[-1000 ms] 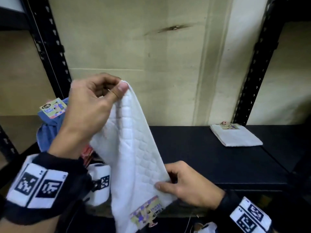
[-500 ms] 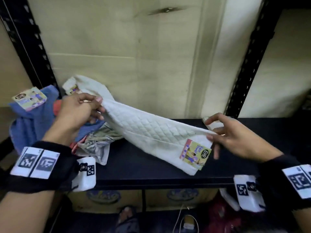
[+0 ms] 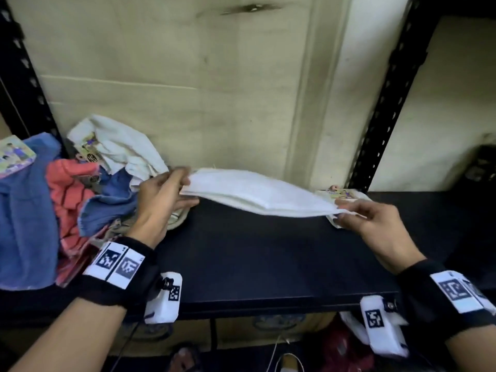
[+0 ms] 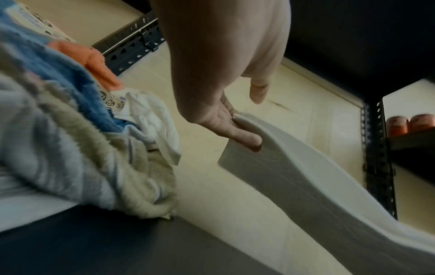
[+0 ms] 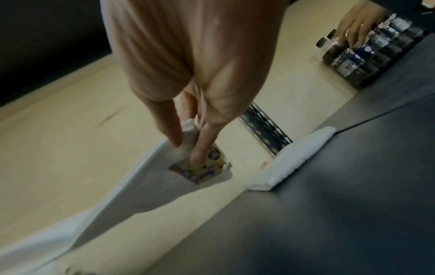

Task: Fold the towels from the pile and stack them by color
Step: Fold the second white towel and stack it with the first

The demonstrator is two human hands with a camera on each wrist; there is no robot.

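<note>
1. Head view: a black shelf [image 3: 268, 259] in a dark metal rack stands against a pale wall. Half a second ago the white towel [image 3: 257, 193] hung slack and slanted, its label facing up; now it is stretched level above the shelf between both hands, doubled over. I judge the first fold done and a second fold due. The left hand [image 3: 161, 202] pinches its left end beside the pile [image 3: 80, 189] of blue, red and white towels; the right hand [image 3: 367, 218] pinches the right end, just in front of a folded white towel [image 3: 351, 194] lying on the shelf.

2. Left wrist view: the fingers [image 4: 237, 130] clamp the towel's corner. The cloth looks thick, layered and smooth, sagging away to the right.

3. Right wrist view: thumb and fingers [image 5: 202, 148] grip the far corner, one fingertip on the printed label [image 5: 202, 167]. The folded towel lies near, not touching.
</note>
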